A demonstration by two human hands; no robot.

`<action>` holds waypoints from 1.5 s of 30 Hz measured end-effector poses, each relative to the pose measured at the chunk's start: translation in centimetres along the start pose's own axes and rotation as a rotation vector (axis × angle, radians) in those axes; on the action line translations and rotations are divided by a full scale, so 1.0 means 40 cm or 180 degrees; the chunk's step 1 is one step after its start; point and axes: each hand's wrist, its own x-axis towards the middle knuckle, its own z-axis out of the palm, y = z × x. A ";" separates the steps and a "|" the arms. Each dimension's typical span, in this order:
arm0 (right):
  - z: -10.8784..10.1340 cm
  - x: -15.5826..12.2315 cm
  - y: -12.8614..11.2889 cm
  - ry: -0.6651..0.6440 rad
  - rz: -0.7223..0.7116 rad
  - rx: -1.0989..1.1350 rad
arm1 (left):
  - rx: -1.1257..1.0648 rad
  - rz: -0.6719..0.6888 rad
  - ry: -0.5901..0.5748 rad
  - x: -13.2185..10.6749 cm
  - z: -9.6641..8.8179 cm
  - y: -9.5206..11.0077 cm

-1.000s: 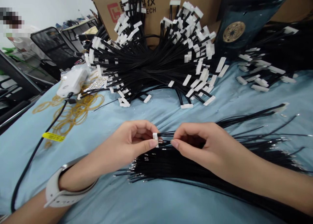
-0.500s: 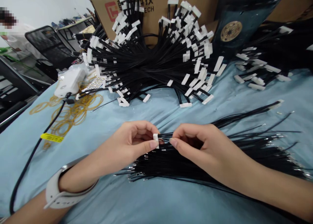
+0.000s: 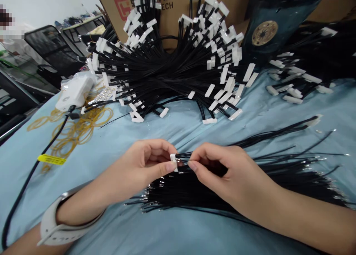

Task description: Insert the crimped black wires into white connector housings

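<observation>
Between thumb and fingers, my left hand [image 3: 151,162] pinches a small white connector housing [image 3: 173,158]. Black wires run from the housing to the right, under my right hand. My right hand [image 3: 214,164] is closed in a pinch on a thin black wire [image 3: 182,161] whose metal tip is at the housing's right side; whether it sits inside a slot I cannot tell. Beneath both hands lies a wide bundle of loose black wires [image 3: 178,194] with shiny crimped ends. Behind my right hand, wires stretch to another white connector [image 3: 314,120].
A big heap of finished black cables [image 3: 167,73] with white connectors stands before a cardboard box [image 3: 180,21]. More cables [image 3: 303,73] lie right, beside a dark bag [image 3: 267,29]. Yellow rubber bands [image 3: 75,132], a white device [image 3: 75,92] and a black cord [image 3: 30,181] are left.
The view has shifted slightly, moving most things a little left. My right hand has its wire's metal tip close against the housing; my left hand keeps its hold.
</observation>
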 end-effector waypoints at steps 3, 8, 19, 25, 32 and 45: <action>0.000 -0.001 0.008 0.0100 -0.0211 -0.0198 | -0.0125 -0.0089 0.0024 0.001 -0.003 0.000; 0.001 -0.001 0.014 0.0132 -0.0378 -0.0497 | -0.0213 -0.0192 0.0022 0.000 -0.010 -0.007; -0.001 -0.002 0.013 -0.0002 -0.0284 -0.0370 | -0.0261 -0.0158 0.0002 -0.001 -0.004 -0.002; 0.001 -0.001 0.009 0.0081 -0.0577 -0.0555 | -0.0287 -0.0146 0.0054 -0.001 0.003 -0.008; 0.006 -0.001 0.006 0.0254 -0.0717 -0.0612 | -0.0237 -0.0139 0.0089 -0.008 0.010 -0.004; 0.004 -0.005 0.018 0.0857 -0.1473 -0.1190 | -0.0245 -0.0102 0.0156 0.003 0.004 0.000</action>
